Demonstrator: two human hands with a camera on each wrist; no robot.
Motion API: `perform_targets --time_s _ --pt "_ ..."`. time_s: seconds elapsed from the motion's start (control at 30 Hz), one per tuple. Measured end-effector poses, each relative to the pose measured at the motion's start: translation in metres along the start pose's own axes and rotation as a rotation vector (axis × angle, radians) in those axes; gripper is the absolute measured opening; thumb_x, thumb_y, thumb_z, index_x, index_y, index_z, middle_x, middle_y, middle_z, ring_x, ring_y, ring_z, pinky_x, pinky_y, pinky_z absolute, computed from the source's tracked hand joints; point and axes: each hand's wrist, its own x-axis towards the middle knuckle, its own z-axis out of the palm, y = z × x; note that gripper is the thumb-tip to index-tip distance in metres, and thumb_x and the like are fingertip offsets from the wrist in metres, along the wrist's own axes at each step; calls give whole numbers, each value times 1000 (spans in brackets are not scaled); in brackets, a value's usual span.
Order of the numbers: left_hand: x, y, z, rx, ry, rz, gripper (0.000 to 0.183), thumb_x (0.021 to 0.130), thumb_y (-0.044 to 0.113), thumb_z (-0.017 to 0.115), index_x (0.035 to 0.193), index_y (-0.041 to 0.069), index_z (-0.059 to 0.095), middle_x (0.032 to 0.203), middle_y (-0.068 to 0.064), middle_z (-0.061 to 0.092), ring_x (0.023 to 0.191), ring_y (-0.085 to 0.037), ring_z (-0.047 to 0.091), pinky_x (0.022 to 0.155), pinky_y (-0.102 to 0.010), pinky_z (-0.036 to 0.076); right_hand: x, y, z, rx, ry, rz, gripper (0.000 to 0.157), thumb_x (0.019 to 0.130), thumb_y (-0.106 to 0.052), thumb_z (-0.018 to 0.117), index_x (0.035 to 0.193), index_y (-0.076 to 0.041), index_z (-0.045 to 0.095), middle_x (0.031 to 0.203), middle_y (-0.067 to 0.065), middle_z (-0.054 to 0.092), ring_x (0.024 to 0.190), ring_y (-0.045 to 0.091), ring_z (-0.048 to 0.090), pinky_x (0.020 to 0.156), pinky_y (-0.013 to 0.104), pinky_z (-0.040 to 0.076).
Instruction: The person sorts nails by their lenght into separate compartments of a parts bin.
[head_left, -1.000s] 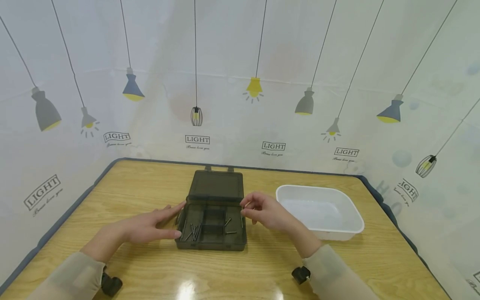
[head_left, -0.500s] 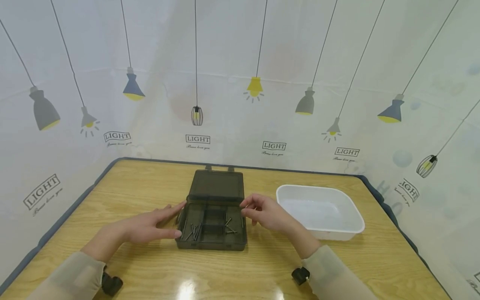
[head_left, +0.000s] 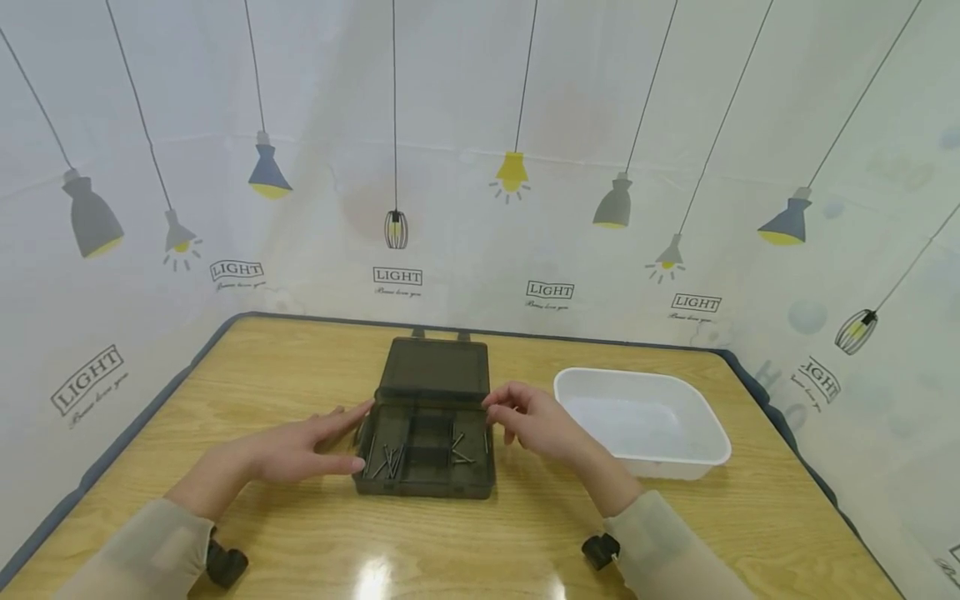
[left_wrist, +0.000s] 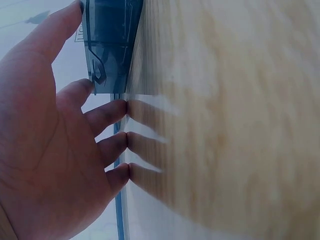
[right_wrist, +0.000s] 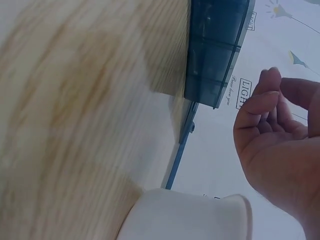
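A dark see-through plastic case (head_left: 423,489) lies with its lid (head_left: 435,368) folded back on the wooden table. Thin metal pieces like nails (head_left: 387,461) rest in its left compartment, and several more (head_left: 461,454) lie crossed in the right one. My left hand (head_left: 288,450) spreads along the case's left side, thumb at the front corner and index finger near the hinge; in the left wrist view its other fingertips (left_wrist: 127,140) are at the tabletop. At the right edge, my right hand (head_left: 536,421) hovers with loosely curled fingers (right_wrist: 265,105), nothing visible between them.
A white plastic tub (head_left: 645,417) stands to the right of the case, close beyond my right wrist. The wooden table (head_left: 517,542) ends at a dark-edged border against a printed lamp backdrop (head_left: 465,242).
One metal piece in the right compartment has turned from level to slanted, now meeting another piece. Both hands stay in nearly the same place; the view has shifted slightly.
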Motion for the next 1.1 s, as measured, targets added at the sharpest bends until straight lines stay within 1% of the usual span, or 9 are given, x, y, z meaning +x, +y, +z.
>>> perform_targets --time_s 0.13,0.23,0.33,0.43,0.57,0.7,0.9,1.0,1.1 --pt "-1 1 -1 -11 6 19 94 108 63 60 179 29 8 185 -10 19 170 -50 4 131 -79 8 2 -4 3 10 57 22 26 114 -20 60 130 -2 69 119 20 73 82 19 63 64 26 49" --pt "0 3 -5 -52 -8 23 92 111 60 56 179 25 6 183 -13 26 169 -50 17 132 -76 15 5 -10 7 47 125 61 27 113 -20 60 131 -4 70 120 20 72 87 22 66 68 30 51" --pt "4 5 -14 -76 -6 4 86 113 59 52 179 21 13 178 -17 36 163 -49 35 130 -73 28 12 -17 11 108 204 112 28 113 -22 60 134 -6 71 124 19 71 95 27 68 74 34 54" --pt "12 7 -25 -36 49 -22 80 113 62 49 177 18 27 171 -22 47 157 -48 46 126 -70 36 22 -22 15 157 280 143 29 112 -23 60 135 -8 71 129 19 71 103 33 71 77 37 57" --pt "30 5 -36 48 137 -25 78 113 63 48 171 12 41 164 -26 55 152 -49 53 123 -69 42 37 -21 21 181 385 183 28 112 -20 61 133 -6 73 130 19 71 106 34 71 74 32 56" --pt "49 2 -41 11 175 -10 74 115 55 50 169 5 43 158 -28 59 143 -46 61 117 -64 51 55 -7 26 186 461 217 28 111 -13 61 132 1 73 124 19 72 95 25 66 68 24 51" --pt "76 -1 -45 -197 176 -15 70 115 37 59 168 -3 38 145 -29 67 121 -34 76 101 -48 65 79 14 29 197 513 249 28 106 -6 63 130 4 74 114 17 74 83 15 59 70 21 47" --pt "85 -1 -45 -251 175 -38 70 114 33 61 167 -7 37 145 -32 66 117 -33 77 97 -45 67 84 18 28 236 498 250 32 102 -2 62 131 3 74 95 10 72 69 11 57 62 21 47" --pt "93 0 -43 -291 180 -56 68 114 29 62 164 -9 39 147 -35 64 115 -32 78 94 -44 68 87 21 26 267 483 255 34 100 1 62 132 2 75 75 1 62 55 9 51 54 21 44"
